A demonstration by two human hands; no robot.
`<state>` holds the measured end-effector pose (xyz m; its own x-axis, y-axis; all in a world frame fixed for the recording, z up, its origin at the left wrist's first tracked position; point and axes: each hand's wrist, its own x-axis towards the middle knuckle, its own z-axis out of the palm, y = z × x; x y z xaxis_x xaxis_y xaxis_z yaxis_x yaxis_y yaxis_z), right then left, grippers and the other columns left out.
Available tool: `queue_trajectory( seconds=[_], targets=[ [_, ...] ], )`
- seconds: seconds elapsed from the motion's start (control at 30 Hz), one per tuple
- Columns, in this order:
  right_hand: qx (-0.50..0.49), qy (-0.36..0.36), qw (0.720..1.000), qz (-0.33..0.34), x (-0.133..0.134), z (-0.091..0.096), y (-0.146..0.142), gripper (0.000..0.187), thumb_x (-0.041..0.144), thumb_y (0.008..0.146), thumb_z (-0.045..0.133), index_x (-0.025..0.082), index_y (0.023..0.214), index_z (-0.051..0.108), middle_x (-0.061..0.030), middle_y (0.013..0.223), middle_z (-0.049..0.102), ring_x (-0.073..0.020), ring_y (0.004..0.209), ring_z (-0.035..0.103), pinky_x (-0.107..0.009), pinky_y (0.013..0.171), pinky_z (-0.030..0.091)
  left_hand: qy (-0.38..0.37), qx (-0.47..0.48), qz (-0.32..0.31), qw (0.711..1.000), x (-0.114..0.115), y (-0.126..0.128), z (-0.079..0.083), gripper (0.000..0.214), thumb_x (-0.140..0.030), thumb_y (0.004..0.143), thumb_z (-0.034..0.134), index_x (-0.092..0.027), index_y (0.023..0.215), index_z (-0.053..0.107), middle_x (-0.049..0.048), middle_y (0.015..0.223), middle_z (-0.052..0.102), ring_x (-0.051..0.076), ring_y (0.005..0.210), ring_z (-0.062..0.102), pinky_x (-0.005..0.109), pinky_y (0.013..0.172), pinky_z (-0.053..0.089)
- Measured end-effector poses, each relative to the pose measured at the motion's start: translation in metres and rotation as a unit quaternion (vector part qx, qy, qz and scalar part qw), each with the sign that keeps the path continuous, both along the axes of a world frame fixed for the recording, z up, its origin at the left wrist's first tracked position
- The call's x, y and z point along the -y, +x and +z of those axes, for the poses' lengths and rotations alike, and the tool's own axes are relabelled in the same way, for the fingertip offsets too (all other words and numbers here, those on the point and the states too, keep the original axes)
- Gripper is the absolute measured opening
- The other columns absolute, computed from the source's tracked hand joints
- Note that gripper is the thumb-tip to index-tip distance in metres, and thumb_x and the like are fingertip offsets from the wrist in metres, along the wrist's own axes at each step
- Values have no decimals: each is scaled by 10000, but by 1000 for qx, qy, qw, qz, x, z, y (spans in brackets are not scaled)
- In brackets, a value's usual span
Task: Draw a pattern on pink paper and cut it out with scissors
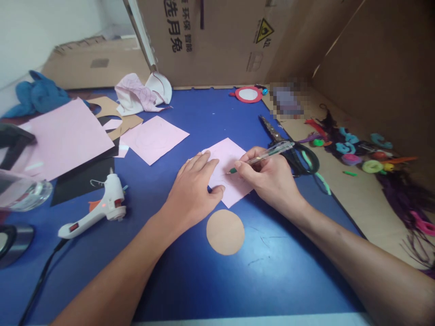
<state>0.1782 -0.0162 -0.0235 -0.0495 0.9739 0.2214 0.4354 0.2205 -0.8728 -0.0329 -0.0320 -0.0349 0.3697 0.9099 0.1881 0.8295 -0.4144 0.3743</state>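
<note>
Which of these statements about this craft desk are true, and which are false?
1. The right hand holds a clear pen to a pink square. True.
2. The left hand is holding scissors. False: it rests flat on the pink square.
3. A white hot glue gun lies on the blue mat. True.
4. The tan cut-out circle lies on top of the pink square. False: it lies apart from it on the blue mat.

White wall (44, 31), printed cardboard box (210, 40), blue tabletop (204, 117)
</note>
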Motion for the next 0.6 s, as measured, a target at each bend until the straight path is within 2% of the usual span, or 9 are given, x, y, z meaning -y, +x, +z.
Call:
queue_trajectory(
  seconds=[0.4, 0.6],
  targets=[
    [-9, -12, 1000, -1, 1, 3, -1, 184, 334, 909, 730, 218, 777, 674, 22, 638, 640, -136, 538, 521, -296, 530, 347, -2, -2, -4, 1000, -1, 0, 2, 557, -259, 952, 657, -151, 1497, 612, 202, 1719, 511, 374, 1626, 442, 593, 1341, 342],
    [0, -7, 1000, -4, 1, 1, 0, 202, 346, 912, 751, 220, 770, 685, 14, 650, 647, -136, 549, 511, -296, 533, 350, -3, 4, -8, 1000, -1, -2, 0, 555, -266, 951, 664, -196, 1498, 603, 173, 1720, 517, 372, 1627, 440, 601, 1339, 341]
  ],
)
